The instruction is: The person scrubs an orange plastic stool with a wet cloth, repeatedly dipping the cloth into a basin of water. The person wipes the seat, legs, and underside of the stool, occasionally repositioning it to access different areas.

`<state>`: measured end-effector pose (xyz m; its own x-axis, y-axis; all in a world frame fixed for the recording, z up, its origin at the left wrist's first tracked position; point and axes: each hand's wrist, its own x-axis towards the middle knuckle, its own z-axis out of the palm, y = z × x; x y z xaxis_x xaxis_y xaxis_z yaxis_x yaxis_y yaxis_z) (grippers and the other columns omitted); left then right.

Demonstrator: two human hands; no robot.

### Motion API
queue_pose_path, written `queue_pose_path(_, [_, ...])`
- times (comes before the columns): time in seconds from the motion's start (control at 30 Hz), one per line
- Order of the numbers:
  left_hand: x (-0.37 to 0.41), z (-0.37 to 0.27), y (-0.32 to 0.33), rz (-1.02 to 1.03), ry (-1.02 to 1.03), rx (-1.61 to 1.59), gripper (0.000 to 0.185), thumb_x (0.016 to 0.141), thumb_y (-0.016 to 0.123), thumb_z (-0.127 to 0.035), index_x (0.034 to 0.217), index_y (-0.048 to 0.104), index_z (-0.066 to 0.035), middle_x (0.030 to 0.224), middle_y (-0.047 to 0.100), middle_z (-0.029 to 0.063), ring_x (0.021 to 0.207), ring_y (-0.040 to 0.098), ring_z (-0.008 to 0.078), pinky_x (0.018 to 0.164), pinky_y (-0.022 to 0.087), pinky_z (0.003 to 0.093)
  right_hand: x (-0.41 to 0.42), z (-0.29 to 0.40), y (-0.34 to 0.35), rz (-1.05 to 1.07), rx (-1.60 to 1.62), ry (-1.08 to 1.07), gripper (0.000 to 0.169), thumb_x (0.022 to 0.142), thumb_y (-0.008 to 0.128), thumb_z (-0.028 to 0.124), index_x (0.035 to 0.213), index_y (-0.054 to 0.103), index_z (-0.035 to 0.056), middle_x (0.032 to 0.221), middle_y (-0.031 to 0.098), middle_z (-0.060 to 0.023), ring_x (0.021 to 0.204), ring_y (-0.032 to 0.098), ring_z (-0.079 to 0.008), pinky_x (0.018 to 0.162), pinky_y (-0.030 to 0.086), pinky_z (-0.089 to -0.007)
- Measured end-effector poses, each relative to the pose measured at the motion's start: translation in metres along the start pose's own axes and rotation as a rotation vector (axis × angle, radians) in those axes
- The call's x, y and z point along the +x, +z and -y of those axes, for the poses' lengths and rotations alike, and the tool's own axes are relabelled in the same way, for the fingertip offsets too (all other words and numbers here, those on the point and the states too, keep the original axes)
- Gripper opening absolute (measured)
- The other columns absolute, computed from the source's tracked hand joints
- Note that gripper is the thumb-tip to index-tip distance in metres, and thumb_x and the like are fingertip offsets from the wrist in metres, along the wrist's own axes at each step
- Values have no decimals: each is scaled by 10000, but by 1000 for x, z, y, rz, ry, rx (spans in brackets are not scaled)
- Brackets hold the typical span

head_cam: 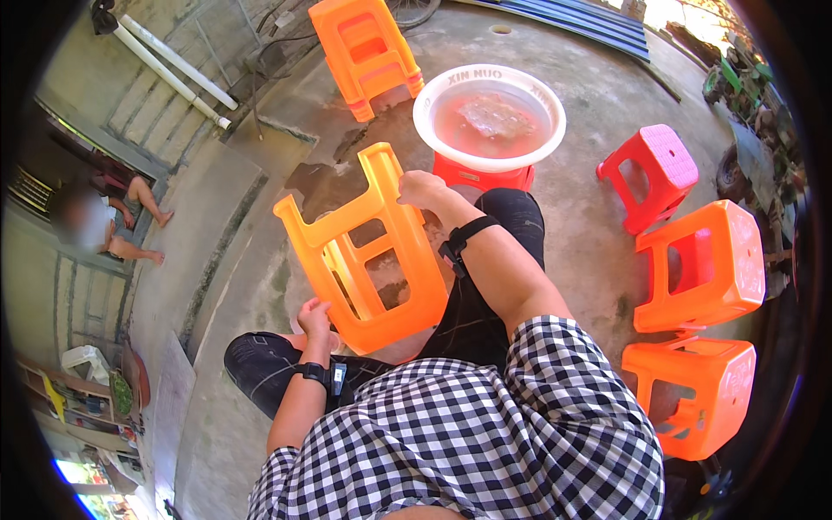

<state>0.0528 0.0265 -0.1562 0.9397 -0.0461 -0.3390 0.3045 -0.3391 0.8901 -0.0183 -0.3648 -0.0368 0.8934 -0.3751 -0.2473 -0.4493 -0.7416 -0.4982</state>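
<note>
An orange plastic stool [403, 330] is tilted on its side between my knees, its open frame and legs in view. My left hand [315, 318] holds its near left edge, with the fingertips partly behind the plastic. Across the stool, my right hand [421, 190] is curled against the edge of an upper leg; its fingertips are hidden, so I cannot tell if anything small is under them. Just beyond that hand stands a white-rimmed basin [426, 123] of reddish water with a foamy patch on top. It rests on a red plastic stool [481, 174].
A stack of orange stools [370, 55] stands beyond, on wet concrete. To my right are a red stool [669, 156] and two orange stools [744, 266]. A person [123, 214] sits in a doorway at left. Blue corrugated sheets [585, 26] lie at the far side.
</note>
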Motion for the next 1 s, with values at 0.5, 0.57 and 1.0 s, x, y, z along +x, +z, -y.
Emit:
queue_pose_path(0.5, [-32,-125,36,544,20,44,388,873,667,-153,1208,598,31,954,684,110,723,700,211,589,556,272,-2,-36,-33,-650,352,-14,187,785,677,223,908,755,105,848,717,-155,817,696,-329,759,535,-398])
queue_pose_path(0.57, [-23,-139,38,564,46,57,414,861,684,-155,1224,601,24,960,673,92,709,673,179,598,546,267,14,-61,-49,-769,380,88,233,784,692,248,943,764,94,896,722,-174,845,703,-323,784,535,-397])
queue_pose_path(1.0, [29,-92,85,589,29,194,366,793,765,-129,1121,666,0,836,622,47,564,594,110,477,474,238,64,-145,-81,-257,-33,552,426,825,682,297,1188,707,75,1270,657,-152,1186,621,-321,962,502,-451])
